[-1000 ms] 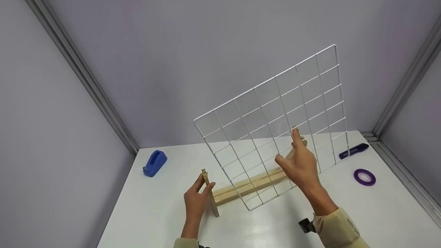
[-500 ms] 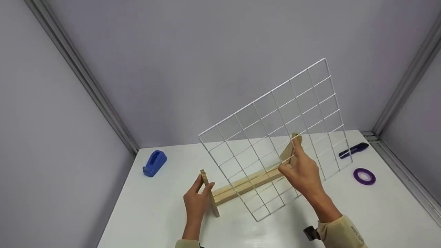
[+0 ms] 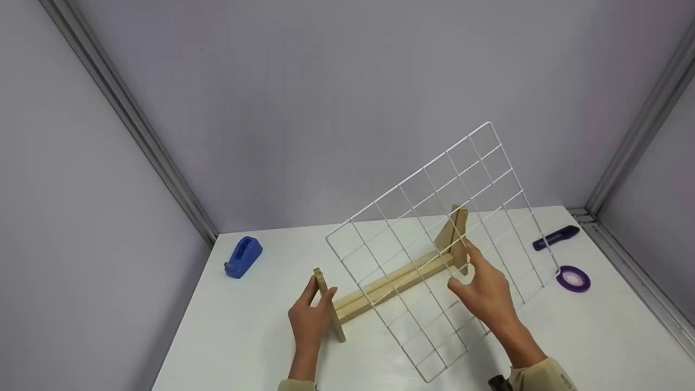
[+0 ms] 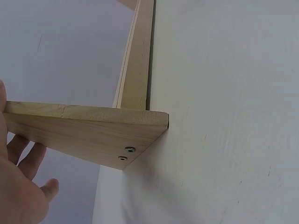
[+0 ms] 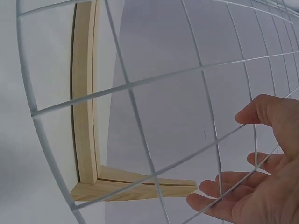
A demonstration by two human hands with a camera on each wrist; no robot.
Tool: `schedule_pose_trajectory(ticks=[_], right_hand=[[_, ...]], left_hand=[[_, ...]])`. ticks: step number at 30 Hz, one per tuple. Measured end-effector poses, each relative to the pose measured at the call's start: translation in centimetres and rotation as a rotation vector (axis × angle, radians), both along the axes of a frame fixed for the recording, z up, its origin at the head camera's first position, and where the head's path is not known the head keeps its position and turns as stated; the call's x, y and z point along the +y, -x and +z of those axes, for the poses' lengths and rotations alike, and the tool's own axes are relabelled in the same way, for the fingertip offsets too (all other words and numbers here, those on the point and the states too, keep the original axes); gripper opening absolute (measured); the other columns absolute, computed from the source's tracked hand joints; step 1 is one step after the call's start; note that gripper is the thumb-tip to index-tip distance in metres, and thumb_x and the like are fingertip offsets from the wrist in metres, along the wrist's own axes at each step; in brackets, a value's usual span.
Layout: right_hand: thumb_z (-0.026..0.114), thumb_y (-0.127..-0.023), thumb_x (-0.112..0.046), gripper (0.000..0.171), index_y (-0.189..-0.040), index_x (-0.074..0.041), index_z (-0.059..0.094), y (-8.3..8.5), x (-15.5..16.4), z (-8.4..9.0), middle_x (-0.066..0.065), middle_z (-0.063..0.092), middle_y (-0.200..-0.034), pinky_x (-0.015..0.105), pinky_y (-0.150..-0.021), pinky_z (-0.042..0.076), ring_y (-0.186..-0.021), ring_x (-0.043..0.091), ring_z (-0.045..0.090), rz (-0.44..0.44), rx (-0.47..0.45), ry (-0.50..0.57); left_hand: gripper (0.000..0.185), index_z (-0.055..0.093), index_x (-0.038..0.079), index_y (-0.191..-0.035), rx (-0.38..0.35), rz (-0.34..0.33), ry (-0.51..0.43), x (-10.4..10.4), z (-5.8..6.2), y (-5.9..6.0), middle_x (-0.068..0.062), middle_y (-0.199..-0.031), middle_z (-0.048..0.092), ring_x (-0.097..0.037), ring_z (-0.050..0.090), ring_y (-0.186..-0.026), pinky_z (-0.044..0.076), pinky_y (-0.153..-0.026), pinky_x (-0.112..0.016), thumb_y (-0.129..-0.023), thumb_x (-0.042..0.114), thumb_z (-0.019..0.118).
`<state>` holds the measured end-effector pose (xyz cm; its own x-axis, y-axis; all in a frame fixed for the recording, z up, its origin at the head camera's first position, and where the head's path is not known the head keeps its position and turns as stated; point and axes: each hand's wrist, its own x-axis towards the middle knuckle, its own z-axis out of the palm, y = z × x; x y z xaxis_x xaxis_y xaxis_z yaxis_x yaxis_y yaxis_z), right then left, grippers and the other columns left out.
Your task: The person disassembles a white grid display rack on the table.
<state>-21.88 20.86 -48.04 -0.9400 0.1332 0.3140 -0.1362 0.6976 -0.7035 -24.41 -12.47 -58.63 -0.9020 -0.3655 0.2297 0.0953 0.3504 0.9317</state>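
A wooden stand (image 3: 402, 285) lies on the white table, with a grooved bar running between two upright end pieces. My left hand (image 3: 309, 317) pinches the top of its left end piece (image 3: 332, 315) between thumb and fingers. Two screw heads show on that piece (image 4: 93, 135) in the left wrist view. Slanted above the stand is a white wire grid panel (image 3: 399, 185). My right hand (image 3: 491, 296) holds it by the wires; the right wrist view shows the thumb (image 5: 261, 109) on one side and fingers among the wires. Behind the grid, the right end piece (image 3: 459, 239) shows through.
A blue tape dispenser (image 3: 244, 257) sits at the back left of the table. At the right lie a purple tape roll (image 3: 585, 283) and a dark purple slim tool (image 3: 556, 237). Grey walls with metal rails (image 3: 136, 130) enclose the back and sides.
My right hand has brought the grid panel down and toward me, its slant steepening. The stand's right end piece shows more fully now. My left hand has stayed at the left end piece.
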Motion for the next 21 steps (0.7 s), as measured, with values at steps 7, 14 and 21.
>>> schedule_pose_trajectory(ticks=[7, 14, 21], right_hand=[[0.072, -0.081, -0.008, 0.074, -0.151, -0.009, 0.047, -0.5, 0.6, -1.4, 0.026, 0.063, -0.136, 0.037, -0.064, 0.044, -0.109, 0.045, 0.067, -0.018, -0.028, -0.016], [0.076, -0.081, -0.008, 0.073, -0.149, -0.012, 0.049, -1.1, 1.1, -2.7, 0.015, 0.066, -0.077, 0.029, -0.05, 0.032, -0.052, 0.012, 0.035, -0.025, -0.056, -0.04], [0.076, -0.079, -0.008, 0.075, -0.149, -0.014, 0.049, -1.4, 1.7, -3.7, -0.008, 0.027, -0.056, 0.027, -0.047, 0.03, -0.049, 0.008, 0.024, -0.034, -0.092, -0.065]], left_hand=[[0.069, 0.059, 0.008, -0.142, 0.009, 0.013, -0.021, 0.1, 0.0, -0.1, -0.01, -0.137, 0.065, -0.031, 0.057, -0.134, 0.049, -0.108, -0.051, -0.086, 0.042, 0.08], [0.069, 0.06, 0.009, -0.141, 0.012, 0.041, -0.006, 0.1, 0.0, -0.2, -0.01, -0.136, 0.065, -0.031, 0.058, -0.133, 0.049, -0.108, -0.05, -0.085, 0.043, 0.081], [0.068, 0.061, 0.009, -0.14, 0.016, 0.071, -0.027, 0.2, 0.0, -0.5, -0.01, -0.135, 0.066, -0.031, 0.058, -0.133, 0.049, -0.109, -0.051, -0.084, 0.043, 0.082]])
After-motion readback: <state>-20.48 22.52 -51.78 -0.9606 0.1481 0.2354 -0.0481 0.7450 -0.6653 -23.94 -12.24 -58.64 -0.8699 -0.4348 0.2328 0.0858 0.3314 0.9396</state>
